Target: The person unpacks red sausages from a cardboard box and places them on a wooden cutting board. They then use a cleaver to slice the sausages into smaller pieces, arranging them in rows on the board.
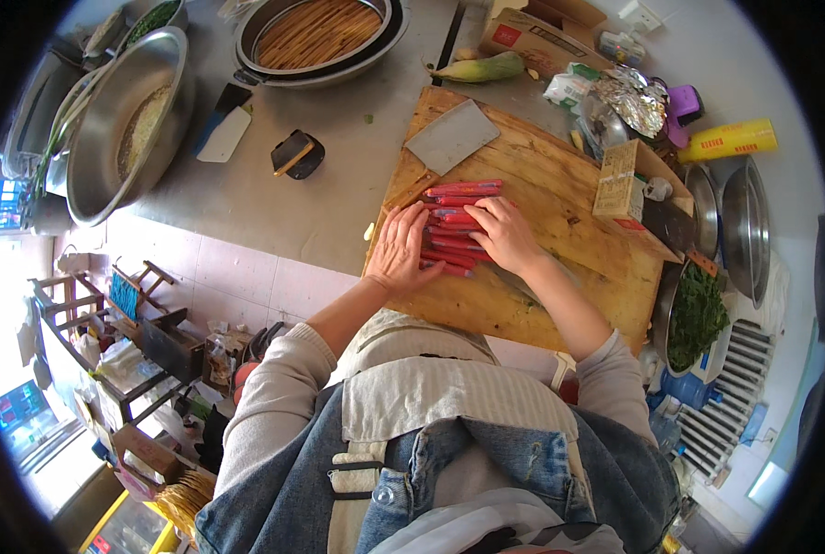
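Place: kitchen, home or commercial unclear | under left hand (399,249) and right hand (507,235): wooden chopping board (546,185) | just beyond them: cleaver (454,137) | farther beyond: corn (482,68) | well left of left hand: wide metal bowl (99,157), metal counter (274,208) | right of right hand: leafy greens (697,319), metal bowl near wall (800,277)
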`<action>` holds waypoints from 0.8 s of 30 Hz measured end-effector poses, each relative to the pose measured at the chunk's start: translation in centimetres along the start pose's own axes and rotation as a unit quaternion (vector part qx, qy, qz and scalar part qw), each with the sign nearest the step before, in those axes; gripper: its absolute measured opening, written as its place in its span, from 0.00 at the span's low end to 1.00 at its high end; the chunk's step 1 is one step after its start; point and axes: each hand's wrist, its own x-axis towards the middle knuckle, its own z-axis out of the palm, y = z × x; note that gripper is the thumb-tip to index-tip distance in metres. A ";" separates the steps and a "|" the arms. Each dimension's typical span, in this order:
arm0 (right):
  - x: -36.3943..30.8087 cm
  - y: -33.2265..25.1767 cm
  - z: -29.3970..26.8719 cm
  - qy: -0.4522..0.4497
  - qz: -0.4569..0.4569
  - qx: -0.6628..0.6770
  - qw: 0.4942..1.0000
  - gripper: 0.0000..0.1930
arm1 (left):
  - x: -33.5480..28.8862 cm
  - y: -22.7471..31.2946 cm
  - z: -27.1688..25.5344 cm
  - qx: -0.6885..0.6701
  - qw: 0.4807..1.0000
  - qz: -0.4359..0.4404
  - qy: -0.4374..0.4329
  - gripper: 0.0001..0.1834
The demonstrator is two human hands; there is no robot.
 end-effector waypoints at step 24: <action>-17.4 19.1 -13.6 0.536 0.566 0.453 0.432 0.34 | 0.0 0.0 1.2 0.059 0.998 0.015 -0.005 0.51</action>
